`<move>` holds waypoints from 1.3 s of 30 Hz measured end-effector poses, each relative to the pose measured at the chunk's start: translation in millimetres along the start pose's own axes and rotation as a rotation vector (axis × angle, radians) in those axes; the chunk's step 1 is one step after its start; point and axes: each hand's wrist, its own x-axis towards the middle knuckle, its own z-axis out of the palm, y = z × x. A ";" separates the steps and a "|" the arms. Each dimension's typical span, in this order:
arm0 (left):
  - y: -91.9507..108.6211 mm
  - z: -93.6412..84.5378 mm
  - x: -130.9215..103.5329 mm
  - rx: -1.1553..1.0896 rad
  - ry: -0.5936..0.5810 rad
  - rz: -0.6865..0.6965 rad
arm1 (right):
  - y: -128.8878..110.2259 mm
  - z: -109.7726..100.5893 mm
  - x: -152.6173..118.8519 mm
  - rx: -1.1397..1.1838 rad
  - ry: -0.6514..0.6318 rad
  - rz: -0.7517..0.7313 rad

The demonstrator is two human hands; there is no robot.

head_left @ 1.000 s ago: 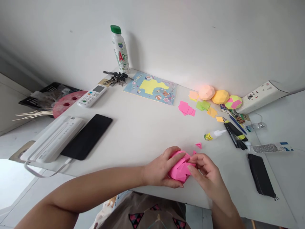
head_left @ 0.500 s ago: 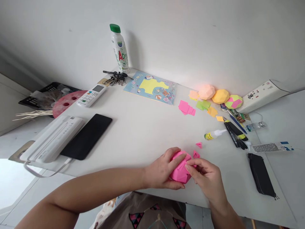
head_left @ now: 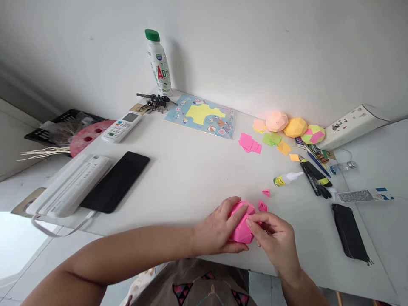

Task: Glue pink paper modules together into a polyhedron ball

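Observation:
A faceted pink folded-paper ball sits between both hands at the front of the table. My left hand wraps round its left side, fingers over the top and thumb below. At the ball's right side, my right hand pinches the paper surface with thumb and forefinger; its other fingers are curled and partly hidden. Just beyond lie two small folded pink pieces, one close to the right fingers and the other farther back. A small glue bottle with a white nozzle lies beyond them.
Pink paper squares, green squares and orange squares lie farther back. Peach, yellow and green-pink paper balls line the wall. A black pouch is at right, a black phone at left.
The pink ball has turned slightly in my hands, and my right fingertips have shifted a little on its surface. Everything on the table stays put.

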 end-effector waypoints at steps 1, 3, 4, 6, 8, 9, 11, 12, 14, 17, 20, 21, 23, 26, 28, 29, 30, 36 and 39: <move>0.2 -0.2 0.3 -0.003 0.001 -0.001 | 0.2 0.3 -0.2 -0.002 0.001 0.001; 0.4 -0.4 0.7 -0.010 0.005 -0.001 | -0.1 0.9 -0.7 -0.001 0.002 -0.012; 0.4 -0.5 0.7 -0.016 0.010 0.003 | -0.5 1.0 -1.0 0.001 0.003 -0.020; 0.5 -0.8 0.6 -0.038 0.019 0.020 | -1.3 1.1 -1.5 0.006 0.004 -0.036; 0.6 -1.4 0.2 -0.065 0.024 0.034 | -1.9 1.0 -1.7 0.009 0.012 -0.052; 0.6 -1.6 -0.2 -0.076 0.025 0.036 | -2.0 1.0 -1.7 0.010 0.017 -0.060; 0.8 -1.9 -0.9 -0.087 0.023 0.031 | -2.0 1.4 -1.2 0.005 0.026 -0.074; 0.9 -1.8 -1.2 -0.086 0.025 0.026 | -2.0 1.7 -0.9 0.003 0.032 -0.080; 1.2 -1.5 -1.5 -0.079 0.031 0.020 | -2.1 2.6 -0.5 -0.001 0.044 -0.094; 2.1 -0.9 -1.5 -0.064 0.034 0.014 | -2.8 3.9 -0.7 -0.003 0.064 -0.114; 3.1 -1.0 -0.8 -0.061 0.029 0.008 | -3.8 4.6 -1.8 -0.007 0.077 -0.128; 3.4 -1.2 -0.5 -0.060 0.030 0.008 | -4.1 4.7 -2.0 -0.008 0.080 -0.130; 3.8 -1.8 0.1 -0.058 0.034 0.010 | -4.7 4.8 -2.0 -0.008 0.080 -0.126; 4.2 -2.9 1.2 -0.058 0.036 0.023 | -4.8 5.0 -1.1 0.001 0.073 -0.111; 4.3 -3.5 1.7 -0.056 0.035 0.026 | -4.0 5.2 -0.6 0.010 0.063 -0.098; 4.3 -3.7 1.9 -0.054 0.034 0.025 | -3.4 5.1 -0.6 0.015 0.058 -0.089; 4.3 -3.7 2.0 -0.051 0.031 0.025 | -2.7 4.9 -0.7 0.018 0.055 -0.078; 3.8 -3.8 1.2 -0.036 0.033 0.024 | -0.6 0.6 -0.9 0.060 -0.022 0.014; 3.8 -4.9 1.2 -0.036 0.027 0.025 | -2.2 -1.3 0.2 0.052 -0.048 0.024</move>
